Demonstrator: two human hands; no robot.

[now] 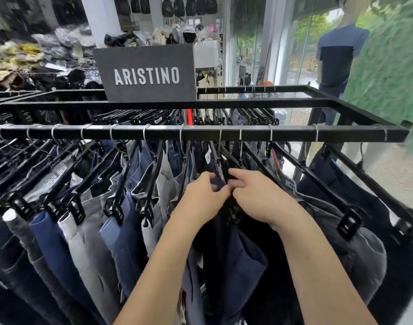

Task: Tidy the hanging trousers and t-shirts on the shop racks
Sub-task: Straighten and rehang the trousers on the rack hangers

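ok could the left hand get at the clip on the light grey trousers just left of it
Probably yes. The clip hangs on the near side, beside the left hand, with nothing in front of it. The hand pinches the dark navy trousers, so it must let go first.

A dark grey sign [145, 75] lettered ARISTINO in white stands upright at the centre of a clothing shop. Behind it, caps and hats [163, 32] crowd a display, one white cap sitting on a dummy head [189, 35] in a black face mask, with a white bag [206, 55] just beside. Black backpacks [190, 5] hang in a row on the back wall near a white pillar [100, 17]. Bagged clothes [60, 38] lie heaped at left. At right, a mannequin [339, 57] in a navy top faces glass doors [299, 55] showing trees [318, 24] outside, next to a green leafy wall [393, 62].
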